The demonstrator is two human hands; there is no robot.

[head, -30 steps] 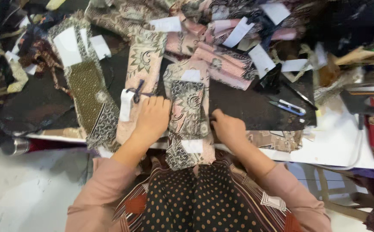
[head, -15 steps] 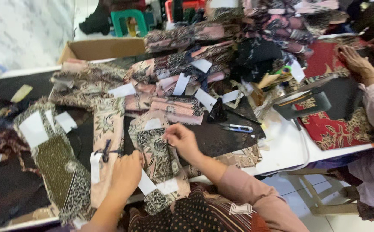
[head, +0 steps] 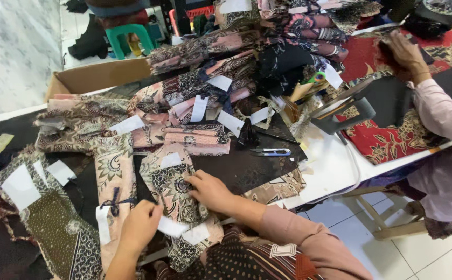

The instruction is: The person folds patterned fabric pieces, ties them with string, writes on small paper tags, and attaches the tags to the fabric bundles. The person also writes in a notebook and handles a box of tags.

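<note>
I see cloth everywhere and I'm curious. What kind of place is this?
Probably a sewing or garment workshop. Bundles of patterned pink and black fabric pieces with white paper tags cover the white worktable, and small blue-handled thread snips lie nearby.

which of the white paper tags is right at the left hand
The white tag by the left hand fingertips, lying on the patterned fabric piece; the others lie farther up the table.
</note>
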